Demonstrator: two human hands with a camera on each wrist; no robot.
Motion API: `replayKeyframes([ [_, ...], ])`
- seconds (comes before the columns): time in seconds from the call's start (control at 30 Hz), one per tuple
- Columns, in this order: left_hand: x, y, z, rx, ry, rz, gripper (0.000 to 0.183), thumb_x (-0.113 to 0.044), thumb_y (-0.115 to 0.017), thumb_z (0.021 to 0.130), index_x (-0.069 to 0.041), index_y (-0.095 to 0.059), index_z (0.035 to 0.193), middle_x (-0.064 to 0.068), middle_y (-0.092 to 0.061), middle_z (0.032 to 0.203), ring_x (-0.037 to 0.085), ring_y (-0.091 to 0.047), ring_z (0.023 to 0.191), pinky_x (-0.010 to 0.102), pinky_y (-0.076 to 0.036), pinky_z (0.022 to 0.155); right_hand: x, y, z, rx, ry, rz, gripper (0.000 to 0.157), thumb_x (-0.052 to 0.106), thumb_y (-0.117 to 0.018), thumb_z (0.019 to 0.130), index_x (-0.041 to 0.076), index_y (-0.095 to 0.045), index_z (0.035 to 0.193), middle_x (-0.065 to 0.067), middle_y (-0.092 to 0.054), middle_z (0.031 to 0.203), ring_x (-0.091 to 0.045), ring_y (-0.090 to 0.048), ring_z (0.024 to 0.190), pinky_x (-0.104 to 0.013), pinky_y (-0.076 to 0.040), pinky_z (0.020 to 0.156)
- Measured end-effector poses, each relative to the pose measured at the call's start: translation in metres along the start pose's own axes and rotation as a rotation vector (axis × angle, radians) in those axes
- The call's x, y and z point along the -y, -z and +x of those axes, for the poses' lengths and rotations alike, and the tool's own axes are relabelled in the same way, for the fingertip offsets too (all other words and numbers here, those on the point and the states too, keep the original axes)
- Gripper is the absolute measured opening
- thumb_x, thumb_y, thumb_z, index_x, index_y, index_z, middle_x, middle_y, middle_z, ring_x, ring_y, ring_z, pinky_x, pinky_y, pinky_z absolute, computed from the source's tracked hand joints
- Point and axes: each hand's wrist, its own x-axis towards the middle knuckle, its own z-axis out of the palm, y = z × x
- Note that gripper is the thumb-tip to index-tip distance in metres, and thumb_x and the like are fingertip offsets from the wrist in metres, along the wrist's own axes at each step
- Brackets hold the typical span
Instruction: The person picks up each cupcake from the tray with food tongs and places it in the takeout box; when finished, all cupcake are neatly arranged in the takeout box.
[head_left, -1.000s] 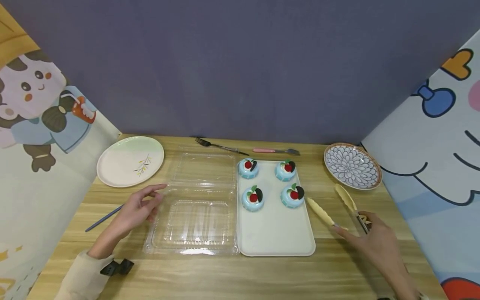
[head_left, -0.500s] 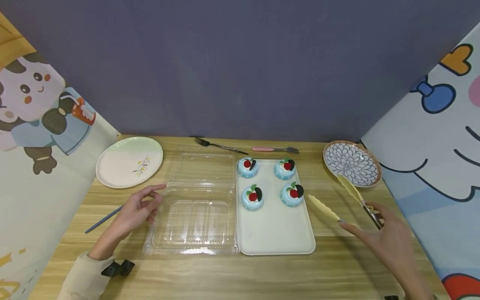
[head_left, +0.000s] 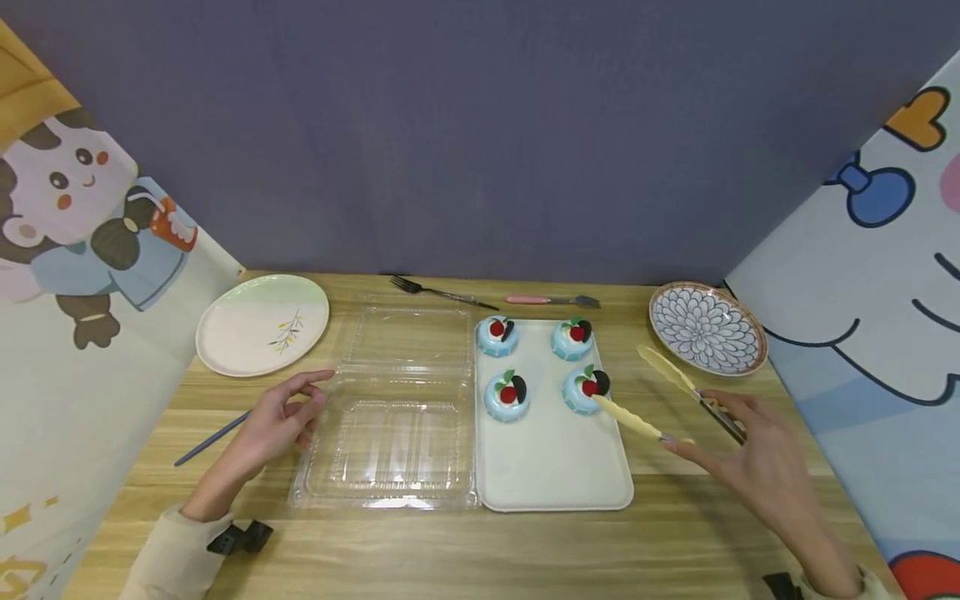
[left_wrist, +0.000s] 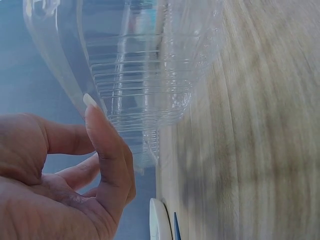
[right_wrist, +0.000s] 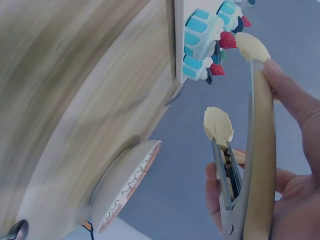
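My right hand [head_left: 761, 467] holds a pair of tongs [head_left: 633, 419] with pale yellow scalloped tips, its thumb along one arm and its fingers around the other. The tongs are spread wide. One tip reaches over the white tray [head_left: 551, 467] to the front right blue cupcake [head_left: 579, 398], overlapping its edge; the other tip hangs above the table to the right. Each cupcake carries a red berry, a dark cookie and green leaves. At the left edge of a clear plastic clamshell box [head_left: 390, 442], its lid folded back, my left hand [head_left: 273, 425] rests with loosely bent fingers, fingertips right at the rim.
Three more cupcakes [head_left: 506, 396] sit on the tray. Behind lie a dark fork [head_left: 442, 293] and a pink-handled knife [head_left: 551, 300]. A pale plate [head_left: 251, 342] is back left, a petal-patterned bowl [head_left: 708, 329] back right. A blue stick [head_left: 213, 437] lies left.
My right hand lifts the tongs a little, then brings them left, so one tip now overlaps the front right cupcake. The left hand stays at the box.
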Motion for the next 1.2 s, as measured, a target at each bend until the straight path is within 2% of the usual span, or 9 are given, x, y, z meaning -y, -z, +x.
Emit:
replayKeyframes([
  [0.1,0.001,0.0,0.0,0.001,0.001,0.0,0.044,-0.015,-0.049,0.103,-0.005,-0.042,0.146,0.022,-0.05,0.111,0.01,-0.055,0.063,0.032,-0.055,0.05,0.002,-0.001,0.003,0.001,0.051,0.003,0.08,0.046,-0.095,0.053,0.01,-0.069,0.119,-0.016,-0.065,0.111,-0.031,-0.057,0.084,-0.029,-0.041,0.056],
  [0.3,-0.001,0.0,0.0,-0.001,0.008,0.003,0.044,-0.017,-0.049,0.104,-0.007,-0.043,0.146,0.022,-0.05,0.113,0.011,-0.056,0.063,0.033,-0.055,0.05,0.003,-0.007,0.006,0.043,0.117,-0.022,0.073,0.049,-0.093,0.054,0.01,-0.071,0.113,-0.019,-0.068,0.109,-0.04,-0.065,0.086,-0.045,-0.05,0.06],
  [0.47,-0.001,0.0,0.0,-0.005,0.009,0.003,0.043,-0.017,-0.049,0.104,-0.007,-0.043,0.146,0.022,-0.049,0.112,0.011,-0.055,0.063,0.033,-0.055,0.05,0.002,-0.018,0.01,0.034,0.179,-0.038,0.068,0.046,-0.093,0.054,0.009,-0.074,0.107,-0.017,-0.071,0.102,-0.037,-0.068,0.081,-0.044,-0.052,0.058],
  [0.77,0.001,-0.002,0.001,-0.013,0.006,-0.003,0.042,-0.014,-0.049,0.103,-0.006,-0.044,0.145,0.022,-0.049,0.111,0.009,-0.055,0.063,0.033,-0.055,0.049,0.002,-0.027,0.013,0.039,0.182,-0.02,0.062,0.04,-0.093,0.057,0.008,-0.074,0.108,-0.018,-0.07,0.105,-0.043,-0.067,0.089,-0.057,-0.053,0.066],
  [0.97,0.002,-0.002,0.003,-0.011,-0.003,-0.008,0.042,-0.014,-0.049,0.104,-0.006,-0.044,0.145,0.023,-0.048,0.112,0.009,-0.055,0.063,0.032,-0.055,0.049,0.006,-0.026,0.015,0.033,0.203,-0.01,0.06,0.039,-0.092,0.059,0.007,-0.075,0.107,-0.017,-0.071,0.105,-0.043,-0.068,0.088,-0.055,-0.054,0.065],
  [1.2,0.004,-0.003,0.003,-0.011,-0.004,-0.018,0.042,-0.014,-0.049,0.103,-0.006,-0.044,0.144,0.023,-0.049,0.112,0.009,-0.055,0.063,0.033,-0.055,0.049,0.015,-0.02,0.022,-0.021,0.224,0.002,0.058,0.036,-0.093,0.059,0.012,-0.076,0.108,-0.014,-0.072,0.104,-0.033,-0.069,0.074,-0.043,-0.054,0.058],
])
